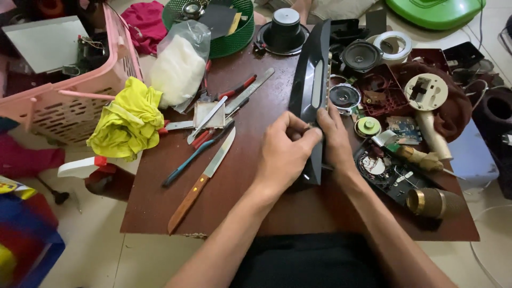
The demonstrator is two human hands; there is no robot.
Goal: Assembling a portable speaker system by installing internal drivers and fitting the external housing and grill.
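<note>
Cluttered with tools and loose electronic parts, a low brown tabletop (250,197) stands on a pale tiled floor. Near its middle a long black plastic housing (308,90) stands on edge, running from the far edge toward the near one. The left hand (285,152) has its fingers curled and closed against the housing's side, and the right hand (335,140) clamps it from the other side, fingertips pressed on its upper rim. Toward the left edge lies a wooden-handled knife (201,181), beside a crumpled yellow cloth (129,120). Small speakers (361,55) sit at the far right.
</note>
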